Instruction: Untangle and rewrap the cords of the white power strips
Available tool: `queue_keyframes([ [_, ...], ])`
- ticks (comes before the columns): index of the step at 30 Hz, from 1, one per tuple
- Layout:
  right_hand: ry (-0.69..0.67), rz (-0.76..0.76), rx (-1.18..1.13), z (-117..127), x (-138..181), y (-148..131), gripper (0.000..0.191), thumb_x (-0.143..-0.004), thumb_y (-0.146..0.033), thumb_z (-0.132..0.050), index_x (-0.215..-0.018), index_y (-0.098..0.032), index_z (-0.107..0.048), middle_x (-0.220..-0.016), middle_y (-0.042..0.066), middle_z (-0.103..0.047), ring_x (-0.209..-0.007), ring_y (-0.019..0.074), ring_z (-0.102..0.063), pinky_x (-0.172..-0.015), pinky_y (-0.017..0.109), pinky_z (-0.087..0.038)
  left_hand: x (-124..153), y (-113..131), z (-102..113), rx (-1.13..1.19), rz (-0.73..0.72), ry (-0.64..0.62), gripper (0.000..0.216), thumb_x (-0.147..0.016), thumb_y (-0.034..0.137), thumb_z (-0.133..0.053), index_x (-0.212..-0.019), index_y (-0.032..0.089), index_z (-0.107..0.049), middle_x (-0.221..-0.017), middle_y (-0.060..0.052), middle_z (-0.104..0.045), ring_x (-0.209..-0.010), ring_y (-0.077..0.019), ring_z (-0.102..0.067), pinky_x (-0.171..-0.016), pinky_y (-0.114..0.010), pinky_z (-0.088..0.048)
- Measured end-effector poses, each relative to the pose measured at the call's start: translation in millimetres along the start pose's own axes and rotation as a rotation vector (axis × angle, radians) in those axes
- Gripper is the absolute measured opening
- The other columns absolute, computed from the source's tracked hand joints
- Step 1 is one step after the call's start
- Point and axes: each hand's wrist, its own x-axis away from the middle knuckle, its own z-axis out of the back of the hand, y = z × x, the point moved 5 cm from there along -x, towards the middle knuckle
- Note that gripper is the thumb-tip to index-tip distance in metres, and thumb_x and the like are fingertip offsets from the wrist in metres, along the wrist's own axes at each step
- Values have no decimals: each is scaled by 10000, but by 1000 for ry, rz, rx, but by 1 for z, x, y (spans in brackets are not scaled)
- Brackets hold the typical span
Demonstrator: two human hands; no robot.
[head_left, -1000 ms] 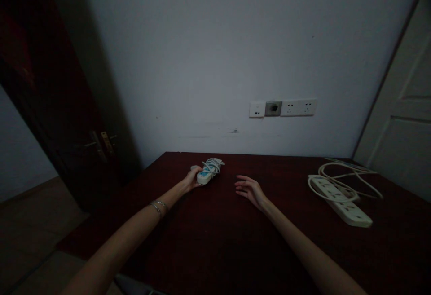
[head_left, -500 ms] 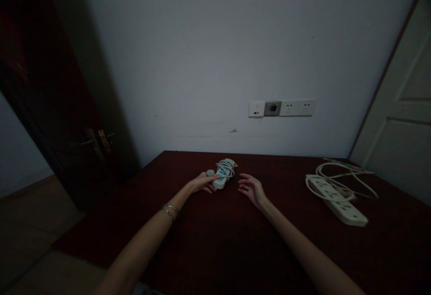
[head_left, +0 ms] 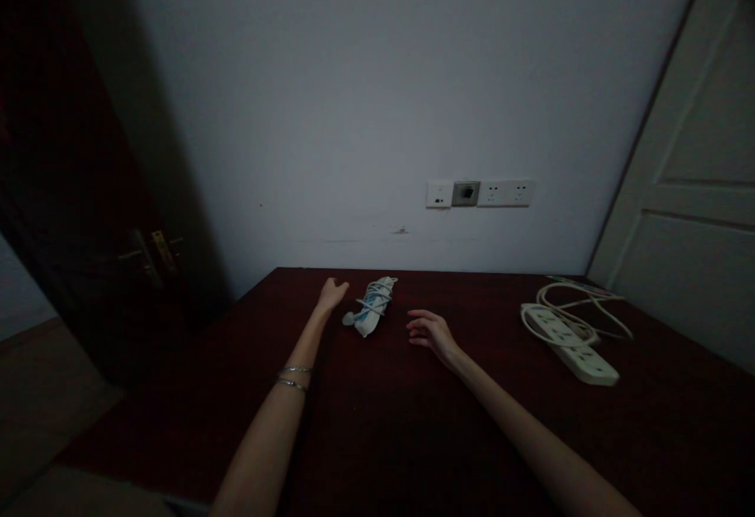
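A white-and-blue power strip (head_left: 373,307) lies tilted on the dark red table, its pale cord wound around it and its plug at the near left end. Just left of it is my left hand (head_left: 333,294), apart from the strip, thumb sticking out and nothing held; its other fingers are partly hidden. My right hand (head_left: 433,333) hovers to the right of the strip, empty, with fingers loosely bent and apart.
A larger white power strip (head_left: 572,348) with a loosely looped cord (head_left: 598,300) rests on the right side of the table (head_left: 377,438). Wall sockets (head_left: 504,193) sit above the table's back edge. A dark door (head_left: 76,210) stands left, a pale door (head_left: 696,249) right.
My left hand has let go of the small power strip and moved away to its left. The strip has turned slightly. My right hand stays beside it, and the view has shifted a little.
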Motion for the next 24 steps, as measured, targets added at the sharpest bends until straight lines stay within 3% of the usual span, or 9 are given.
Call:
queue_keyframes([
  [2, 0, 20, 120, 6, 4, -8, 300, -599, -182, -535, -893, -181, -598, -725, 30, -625, -589, 144, -557, -589, 330, -498, 2, 15, -13, 52, -84, 73, 310, -696, 183, -558, -999, 115, -562, -1098, -163, -592, -1011, -227, -572, -743, -266, -466],
  [5, 50, 125, 313, 34, 15, -35, 323, -575, -132, -563, -887, -191, -625, -852, 33, -630, -756, 168, -568, -753, 348, -469, 20, 31, -44, 154, -171, 80, 283, -750, 148, -385, -980, 138, -550, -1006, -103, -616, -871, -156, -611, -638, -213, -471],
  [7, 163, 271, 610, 64, 27, -64, 372, -604, -135, -571, -968, -202, -616, -1013, 47, -605, -944, 193, -538, -892, 352, -398, 40, 36, -74, 244, -200, -32, 255, -733, 144, -363, -893, 140, -561, -859, -65, -625, -691, -121, -607, -530, -187, -448],
  [9, 367, 356, 1015, 100, 45, -92, 403, -678, -176, -546, -1080, -190, -570, -1110, 89, -564, -1044, 231, -499, -928, 377, -363, 64, 35, -106, 325, -203, -210, 204, -703, 136, -380, -801, 138, -559, -728, -31, -597, -549, -90, -558, -453, -166, -408],
  [12, 699, 242, 1396, 158, 73, -117, 430, -772, -267, -490, -1188, -159, -494, -1136, 161, -524, -1034, 294, -495, -842, 416, -404, 99, 24, -144, 324, -173, -400, 164, -666, 99, -387, -694, 134, -545, -597, -1, -547, -431, -68, -495, -390, -155, -363],
  [15, 873, 42, 1550, 205, 92, -116, 557, -783, -471, -467, -1237, -149, -442, -1192, 214, -462, -1079, 387, -445, -779, 485, -411, 123, 10, -166, 282, -133, -522, 169, -635, 65, -389, -625, 133, -543, -526, 10, -522, -383, -63, -466, -361, -153, -331],
  [19, 813, -207, 1507, 247, 93, -87, 825, -659, -661, -508, -1319, -192, -353, -1283, 223, -378, -1124, 449, -403, -771, 544, -394, 131, -4, -176, 247, -86, -587, 192, -613, 36, -378, -616, 131, -545, -515, 12, -517, -381, -63, -465, -358, -153, -318],
  [24, 705, -241, 1449, 268, 78, -61, 955, -596, -681, -555, -1376, -225, -246, -1329, 230, -319, -1119, 447, -426, -778, 505, -398, 129, -12, -178, 233, -62, -594, 208, -619, 29, -356, -625, 132, -536, -516, 13, -511, -381, -69, -469, -363, -164, -323],
])
